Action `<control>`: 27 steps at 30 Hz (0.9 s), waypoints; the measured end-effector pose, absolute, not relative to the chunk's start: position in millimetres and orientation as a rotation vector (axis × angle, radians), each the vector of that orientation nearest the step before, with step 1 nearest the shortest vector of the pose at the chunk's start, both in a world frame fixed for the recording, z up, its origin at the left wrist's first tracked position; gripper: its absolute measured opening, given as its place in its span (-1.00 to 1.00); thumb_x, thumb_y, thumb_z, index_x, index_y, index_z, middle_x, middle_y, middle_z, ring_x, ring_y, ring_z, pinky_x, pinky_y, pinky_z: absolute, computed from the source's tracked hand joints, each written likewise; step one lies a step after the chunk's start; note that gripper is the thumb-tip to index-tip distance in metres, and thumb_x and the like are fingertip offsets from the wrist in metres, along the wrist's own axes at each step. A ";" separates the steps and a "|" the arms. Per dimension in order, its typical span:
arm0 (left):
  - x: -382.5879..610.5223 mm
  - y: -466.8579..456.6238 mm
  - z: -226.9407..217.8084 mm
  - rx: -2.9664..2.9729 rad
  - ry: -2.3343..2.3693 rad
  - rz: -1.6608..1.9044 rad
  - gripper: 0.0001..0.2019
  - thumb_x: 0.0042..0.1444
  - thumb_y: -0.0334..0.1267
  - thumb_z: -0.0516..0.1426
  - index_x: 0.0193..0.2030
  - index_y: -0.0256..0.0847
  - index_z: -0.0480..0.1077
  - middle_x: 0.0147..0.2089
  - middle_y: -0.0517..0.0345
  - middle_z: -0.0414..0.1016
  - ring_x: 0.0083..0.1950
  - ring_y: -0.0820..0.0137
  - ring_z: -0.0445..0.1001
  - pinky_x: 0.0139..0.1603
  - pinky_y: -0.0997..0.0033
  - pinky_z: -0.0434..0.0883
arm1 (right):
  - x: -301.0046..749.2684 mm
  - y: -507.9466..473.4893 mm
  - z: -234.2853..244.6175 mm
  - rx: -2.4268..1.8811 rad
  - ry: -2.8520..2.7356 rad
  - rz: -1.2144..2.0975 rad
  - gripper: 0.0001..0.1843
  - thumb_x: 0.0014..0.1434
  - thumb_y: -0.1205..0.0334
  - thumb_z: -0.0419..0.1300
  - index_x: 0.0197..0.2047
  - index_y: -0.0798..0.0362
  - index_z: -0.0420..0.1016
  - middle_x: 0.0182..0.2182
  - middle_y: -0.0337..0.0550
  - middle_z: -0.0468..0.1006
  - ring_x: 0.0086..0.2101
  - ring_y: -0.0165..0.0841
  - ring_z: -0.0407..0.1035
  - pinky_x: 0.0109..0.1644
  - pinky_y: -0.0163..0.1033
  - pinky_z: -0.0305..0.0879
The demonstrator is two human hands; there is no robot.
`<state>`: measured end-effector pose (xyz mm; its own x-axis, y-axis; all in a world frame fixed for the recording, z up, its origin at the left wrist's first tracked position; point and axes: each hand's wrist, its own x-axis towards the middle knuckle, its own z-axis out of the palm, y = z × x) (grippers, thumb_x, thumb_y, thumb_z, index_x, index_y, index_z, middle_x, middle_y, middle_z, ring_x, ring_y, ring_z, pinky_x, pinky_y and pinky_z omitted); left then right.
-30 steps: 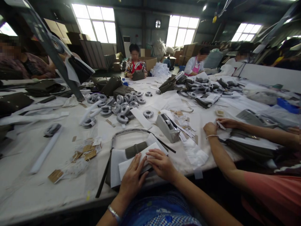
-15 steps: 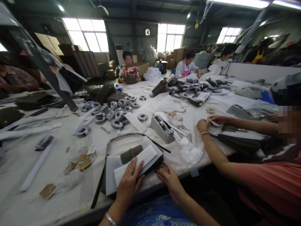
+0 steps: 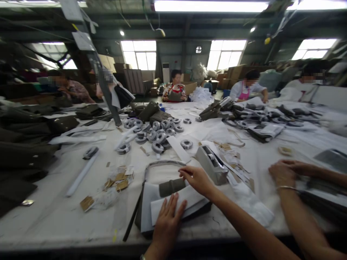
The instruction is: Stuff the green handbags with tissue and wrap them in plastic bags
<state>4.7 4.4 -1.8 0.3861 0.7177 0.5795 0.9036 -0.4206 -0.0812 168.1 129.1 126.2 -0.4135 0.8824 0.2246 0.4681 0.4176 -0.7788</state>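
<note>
A dark olive bag lies on the table in front of me, wrapped in white sheets. Across it rests a folded white paper strip. My left hand is spread flat over this strip, fingers stretched out. Above the bag's far right side is my right hand, its thumb and fingertips pinched at the bag's strap, which curves behind the bag. The hand hides the strap's right part. An olive rolled flap shows between the white sheets.
A grey tape dispenser stands just beyond my right hand. Coiled straps are heaped farther back. Brown tags lie left of the bag. A co-worker's arms work at right. Olive bags are stacked at left.
My right hand has lifted from the bag's near right edge and moved across to the strap. My left hand stays flat on the paper strip. The view has turned left.
</note>
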 end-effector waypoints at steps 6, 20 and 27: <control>8.0 8.2 -6.1 -2.158 -1.387 -0.768 -0.50 0.32 -0.37 -0.03 0.38 0.01 0.17 0.31 -0.02 0.37 0.35 0.21 0.30 0.21 0.15 0.43 | 48.6 223.5 110.0 -1.515 -2.422 0.593 -0.66 0.33 0.04 0.09 -0.07 0.01 0.61 -0.08 0.00 0.64 -0.01 -0.17 0.48 0.05 -0.19 0.31; 16.8 24.0 -25.1 -1.909 -1.339 -1.142 -0.59 0.33 -0.29 0.00 0.27 0.10 0.32 0.14 0.10 0.55 0.24 0.30 0.44 0.15 0.26 0.45 | 20.9 283.9 104.2 -1.943 -2.268 0.736 -0.59 0.23 0.03 0.08 -0.14 0.14 0.63 -0.10 0.18 0.62 -0.07 -0.06 0.51 -0.06 -0.14 0.37; 4.4 11.3 -8.9 -2.213 -1.376 -0.748 -0.42 0.31 -0.40 -0.01 0.44 -0.04 0.02 0.33 -0.06 0.34 0.32 0.22 0.34 0.20 0.21 0.44 | 142.0 216.9 142.0 -1.629 -2.131 1.087 -0.53 0.32 0.03 -0.01 -0.24 0.18 0.61 -0.31 -0.02 0.66 -0.43 -0.40 0.49 -0.43 -0.41 0.29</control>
<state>4.4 11.3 -8.9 0.3626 0.6758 0.6417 0.9060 -0.4170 -0.0728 142.0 216.9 142.0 -0.3456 0.9081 -0.2364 0.7243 0.0980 -0.6825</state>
